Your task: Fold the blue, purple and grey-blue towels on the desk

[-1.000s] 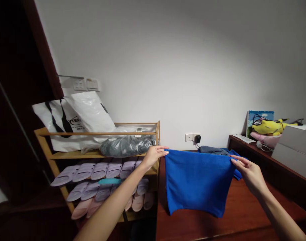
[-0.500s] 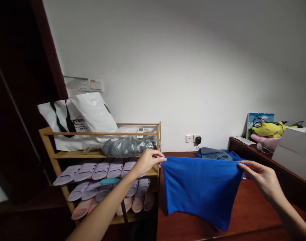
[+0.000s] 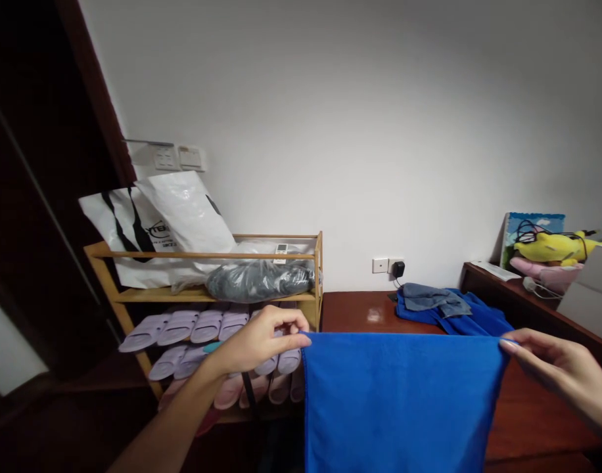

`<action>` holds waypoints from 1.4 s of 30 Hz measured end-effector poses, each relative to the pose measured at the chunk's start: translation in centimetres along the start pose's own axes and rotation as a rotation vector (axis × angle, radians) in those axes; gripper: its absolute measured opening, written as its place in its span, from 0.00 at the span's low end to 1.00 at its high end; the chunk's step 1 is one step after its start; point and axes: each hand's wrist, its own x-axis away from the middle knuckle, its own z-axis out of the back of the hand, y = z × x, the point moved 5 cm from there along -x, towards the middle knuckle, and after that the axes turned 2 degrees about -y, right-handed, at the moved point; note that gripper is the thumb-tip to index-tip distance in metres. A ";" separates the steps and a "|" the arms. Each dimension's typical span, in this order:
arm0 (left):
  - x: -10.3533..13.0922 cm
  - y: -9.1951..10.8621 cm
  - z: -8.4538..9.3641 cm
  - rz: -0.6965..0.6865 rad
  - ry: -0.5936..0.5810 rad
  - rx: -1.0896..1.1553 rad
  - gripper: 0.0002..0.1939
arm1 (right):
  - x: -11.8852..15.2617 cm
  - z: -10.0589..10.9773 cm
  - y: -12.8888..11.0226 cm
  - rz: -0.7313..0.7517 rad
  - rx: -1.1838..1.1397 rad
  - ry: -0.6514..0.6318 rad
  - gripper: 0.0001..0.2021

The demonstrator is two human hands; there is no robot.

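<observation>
A bright blue cloth (image 3: 399, 404) hangs spread out in front of me, its top edge pulled nearly straight. My left hand (image 3: 274, 335) pinches its upper left corner between thumb and fingers. At the upper right corner, my right hand (image 3: 562, 368) grips the cloth in the same way. The lower part of the cloth runs out of the bottom of the view. Behind it is a dark red wooden table (image 3: 353, 312), where a grey-blue cloth (image 3: 434, 299) lies crumpled on top of more blue cloth (image 3: 483, 318).
A wooden shoe rack (image 3: 217, 297) on the left holds several slippers (image 3: 146, 333), a white bag (image 3: 183, 217) and a plastic-wrapped dark bundle (image 3: 261, 281). On the right, a raised ledge (image 3: 537, 295) carries a yellow plush toy (image 3: 552, 248) and white boxes (image 3: 594, 289). A black plug (image 3: 398, 268) sits in the wall socket.
Both hands have come lower and closer to me, and farther apart, with the blue cloth between them. Its top edge is tauter and it fills more of the view.
</observation>
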 end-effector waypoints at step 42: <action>-10.0 -29.9 -24.5 0.330 -0.043 -0.650 0.29 | -1.7 -35.2 22.2 -0.035 0.741 -0.401 0.33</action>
